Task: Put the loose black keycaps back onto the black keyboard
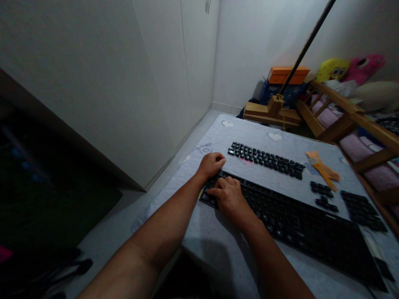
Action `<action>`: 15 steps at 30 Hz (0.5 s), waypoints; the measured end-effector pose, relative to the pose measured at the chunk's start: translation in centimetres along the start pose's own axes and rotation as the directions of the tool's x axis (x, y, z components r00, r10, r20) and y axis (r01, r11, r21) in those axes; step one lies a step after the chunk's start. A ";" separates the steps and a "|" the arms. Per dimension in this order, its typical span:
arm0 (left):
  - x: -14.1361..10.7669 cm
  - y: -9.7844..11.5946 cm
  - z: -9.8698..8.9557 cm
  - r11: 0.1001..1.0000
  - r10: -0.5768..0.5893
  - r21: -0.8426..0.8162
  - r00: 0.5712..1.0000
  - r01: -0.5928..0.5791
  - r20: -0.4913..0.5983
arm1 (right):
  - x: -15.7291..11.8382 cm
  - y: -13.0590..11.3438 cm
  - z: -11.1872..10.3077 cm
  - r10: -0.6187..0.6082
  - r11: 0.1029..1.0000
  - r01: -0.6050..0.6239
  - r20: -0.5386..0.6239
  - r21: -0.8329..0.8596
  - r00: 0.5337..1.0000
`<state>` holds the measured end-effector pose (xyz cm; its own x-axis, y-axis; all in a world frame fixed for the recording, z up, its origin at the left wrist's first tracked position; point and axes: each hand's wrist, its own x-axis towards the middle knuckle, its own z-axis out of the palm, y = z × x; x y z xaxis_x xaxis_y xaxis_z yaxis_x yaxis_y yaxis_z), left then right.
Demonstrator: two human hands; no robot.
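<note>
A long black keyboard (280,211) lies slantwise on the cloth-covered surface, many of its keycaps off its bed. At its left end my right hand (229,195) is closed with bent fingers, the fingertips down on the keys there. Whatever those fingers grip, if anything, is hidden. By the upper left corner of the keyboard rests my left hand (212,165), its fingers curled in; I cannot see inside it. Loose black keycaps (264,159) stand in rows behind the keyboard. Smaller groups of keycaps (322,189) and a block of keycaps (363,209) sit farther right.
An orange cloth (318,160) and a brush-like tool with an orange handle (326,176) lie beyond the keyboard. A pale cabinet (162,83) rises at left. A wooden stand (272,110) with a dark pole and a wooden bed rail (339,97) are behind.
</note>
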<state>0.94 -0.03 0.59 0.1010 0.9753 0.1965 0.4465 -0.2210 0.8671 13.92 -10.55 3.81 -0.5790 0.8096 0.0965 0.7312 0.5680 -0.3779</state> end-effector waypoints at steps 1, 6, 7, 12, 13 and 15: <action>0.0 0.0 0.0 1.000 0.002 -0.001 1.000 -0.002 0.000 | 0.0 0.0 0.0 -0.004 1.000 0.004 -0.002 0.002 1.000; 0.1 -0.3 0.0 1.000 0.014 0.006 1.000 -0.014 -0.006 | -0.1 0.3 0.3 -0.017 0.997 0.021 -0.066 0.069 0.998; 0.1 -0.4 0.0 1.000 0.016 0.006 1.000 -0.016 -0.007 | -0.1 0.4 0.3 -0.015 0.995 0.023 -0.094 0.093 0.995; 0.1 -0.4 0.0 1.000 0.023 -0.019 1.000 -0.023 -0.011 | -0.1 0.6 -0.3 0.008 0.988 0.018 -0.167 0.151 0.986; 0.1 -0.4 0.0 0.999 0.022 -0.022 1.000 -0.023 -0.013 | -0.1 0.6 -0.3 0.009 0.988 0.016 -0.165 0.153 0.986; 0.1 -0.3 -0.1 0.999 0.020 -0.025 1.000 -0.020 -0.021 | -0.2 0.6 -0.2 0.005 0.988 0.019 -0.159 0.151 0.987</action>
<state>0.74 0.15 0.37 0.0914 0.9706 0.2228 0.4217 -0.2404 0.8743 14.53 -10.32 3.80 -0.5107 0.8257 0.2397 0.6569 0.5546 -0.5108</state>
